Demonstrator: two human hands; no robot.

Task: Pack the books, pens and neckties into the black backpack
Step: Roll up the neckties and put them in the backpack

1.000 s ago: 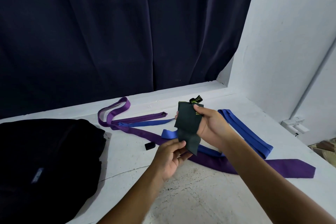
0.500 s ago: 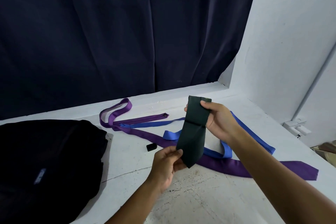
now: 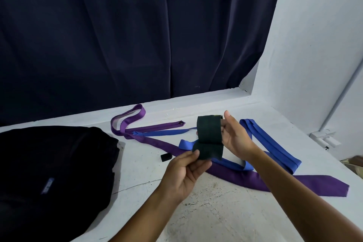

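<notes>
You hold the dark green fabric necktie [image 3: 209, 139] in the air above the white tabletop [image 3: 225, 212], between both hands. Your right hand [image 3: 236, 138] pinches its upper fold, thumb on top and fingers curled behind, while your left hand [image 3: 183, 173] pinches the lower end between thumb and fingertips. Half a second ago the tie hung as a longer strip with its pointed tip showing below; now that tip has been turned up and the tie sits as a short, squared bundle of two stacked folds, so the folding looks close to finished for this piece. That matters, since a compact bundle should slip into the bag without trailing. The black fabric backpack [image 3: 55, 173] lies flat at the left of the table, well apart from your hands, and whether its opening is unzipped cannot be told from here. Two ties are not yet packed: the long purple satin necktie [image 3: 243, 177] stretches across the table under your forearms, and the bright blue necktie [image 3: 275, 149] lies looped over it to the right. A small black block [image 3: 166, 157] sits near the purple tie. No books or pens are visible.
</notes>
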